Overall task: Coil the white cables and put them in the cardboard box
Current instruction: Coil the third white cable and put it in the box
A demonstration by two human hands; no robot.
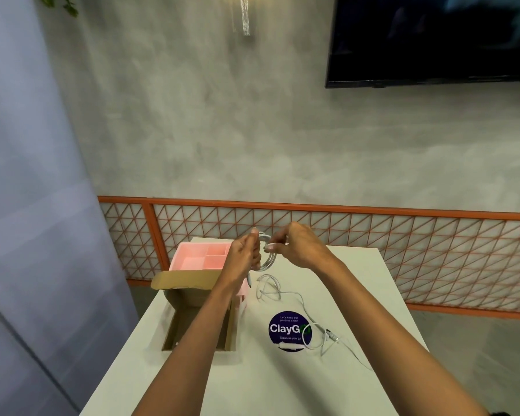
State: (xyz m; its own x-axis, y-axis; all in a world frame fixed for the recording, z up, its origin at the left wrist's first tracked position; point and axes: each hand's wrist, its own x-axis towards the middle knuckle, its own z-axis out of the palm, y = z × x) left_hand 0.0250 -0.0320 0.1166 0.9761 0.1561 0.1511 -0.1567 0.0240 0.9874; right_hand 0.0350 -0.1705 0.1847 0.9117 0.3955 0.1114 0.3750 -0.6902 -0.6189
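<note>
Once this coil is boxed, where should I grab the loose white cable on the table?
Probably its plug end, just right of the ClayGo sticker. The loose white cable lies flat on the table and that end sticks clear of the loops, so pinch it from above with your right hand once it frees the coiled white cable.

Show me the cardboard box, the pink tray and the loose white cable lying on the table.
cardboard box point(183, 279): head view, folded-open flap.
pink tray point(189, 262): head view, front-left compartment floor.
loose white cable point(303, 306): head view, middle of the strand.
</note>
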